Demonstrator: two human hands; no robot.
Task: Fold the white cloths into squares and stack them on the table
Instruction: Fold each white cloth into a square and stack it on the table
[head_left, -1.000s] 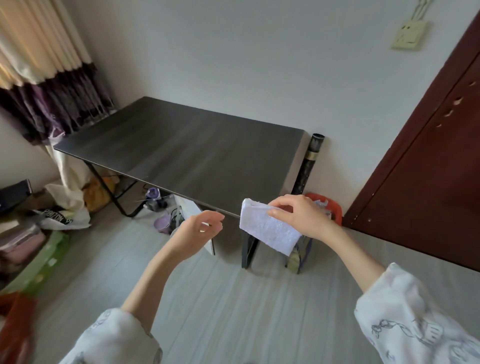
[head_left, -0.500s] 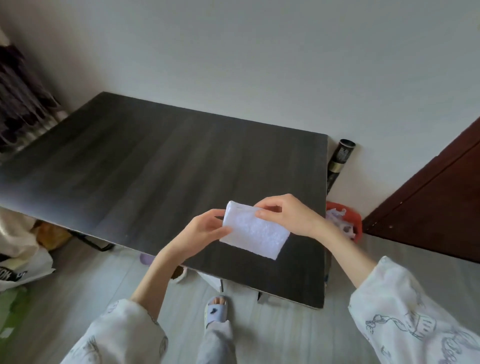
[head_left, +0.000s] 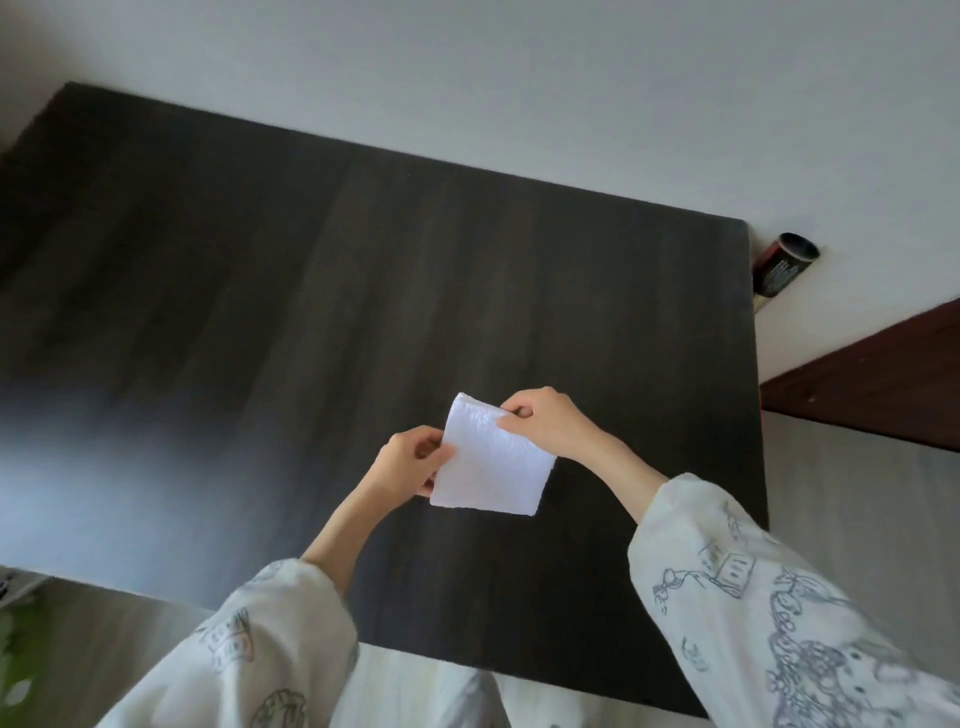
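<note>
Above the dark table (head_left: 322, 291), my left hand (head_left: 410, 462) pinches the folded white cloth (head_left: 488, 462) at its left edge; my right hand (head_left: 545, 423) keeps a pinching grip on its upper right corner.

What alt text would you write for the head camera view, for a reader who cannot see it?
Two hands hold a small folded white cloth above a dark wooden table: the left hand grips its left edge, the right hand pinches its upper right edge. A dark tube leans on the wall past the table's right corner.
</note>
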